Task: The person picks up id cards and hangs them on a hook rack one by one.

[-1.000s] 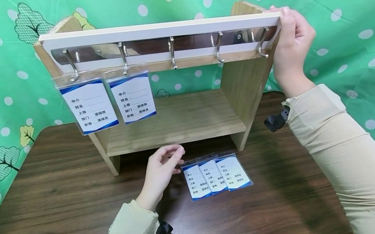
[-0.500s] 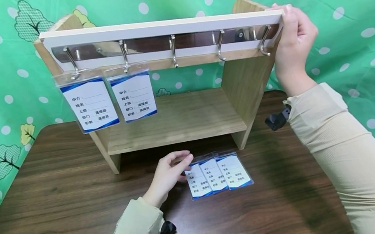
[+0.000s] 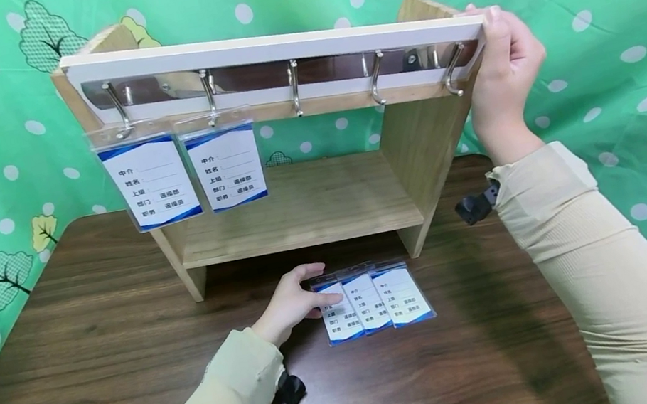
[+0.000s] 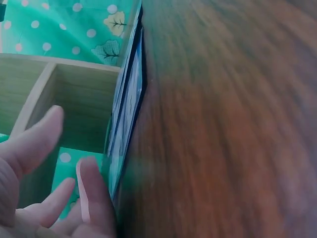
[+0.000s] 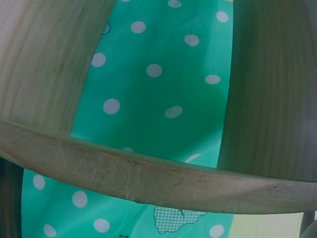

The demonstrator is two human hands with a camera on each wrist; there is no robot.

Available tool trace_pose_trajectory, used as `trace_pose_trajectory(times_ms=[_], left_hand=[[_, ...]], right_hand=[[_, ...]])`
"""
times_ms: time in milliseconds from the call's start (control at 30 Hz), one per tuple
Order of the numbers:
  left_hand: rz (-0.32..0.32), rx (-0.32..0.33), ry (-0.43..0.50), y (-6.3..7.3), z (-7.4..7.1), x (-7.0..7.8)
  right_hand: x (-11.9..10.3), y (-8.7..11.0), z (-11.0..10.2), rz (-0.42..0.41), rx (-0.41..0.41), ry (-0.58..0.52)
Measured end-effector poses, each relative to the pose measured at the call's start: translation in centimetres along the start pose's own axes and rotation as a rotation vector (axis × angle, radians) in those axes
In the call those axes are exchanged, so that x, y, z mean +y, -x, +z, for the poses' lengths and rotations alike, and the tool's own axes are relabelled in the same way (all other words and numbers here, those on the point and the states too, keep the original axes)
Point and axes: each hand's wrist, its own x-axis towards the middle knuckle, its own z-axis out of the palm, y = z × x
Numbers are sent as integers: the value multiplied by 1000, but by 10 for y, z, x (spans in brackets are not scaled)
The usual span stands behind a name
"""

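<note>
My left hand [image 3: 294, 301] is at the left end of a row of three overlapping badge cards [image 3: 405, 294] lying on the table. Its thumb reaches over the leftmost badge card [image 3: 342, 325], and the wrist view shows thumb and fingers spread apart beside the cards [image 4: 128, 104]. Whether they touch is hard to tell. My right hand [image 3: 504, 65] grips the top right end of a wooden hook rack [image 3: 282, 39]. Two badge cards, one at the far left [image 3: 154, 181] and another beside it [image 3: 227, 168], hang from the rack's two left hooks.
Three bare hooks, such as the middle hook [image 3: 295, 88], stick out on the rack's right part. A lower shelf [image 3: 298, 206] joins its side panels. The dark wood table [image 3: 102, 385] lies beneath, with a dotted green cloth [image 3: 597, 60] behind.
My left hand has moved slightly right and down onto the leftmost lying card, and its thumb and fingers have spread apart. The right hand keeps its hold on the rack.
</note>
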Motion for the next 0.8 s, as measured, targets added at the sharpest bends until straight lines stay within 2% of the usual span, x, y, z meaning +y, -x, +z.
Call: trace_pose_trajectory(times_ms=[233,400,633,800], left_hand=[[-8,19,-45,-5,1,-3],[-4,17,-163,-5,3,0],[53,18,-329,-6,4,2],[80,39,-440,-4,3,4]], right_hand=[[-1,0,0,0,-4,6],[-1,-1,0,11,2,9],[0,-1,-1,27,21,-13],[-7,1,3,69,26,-23]])
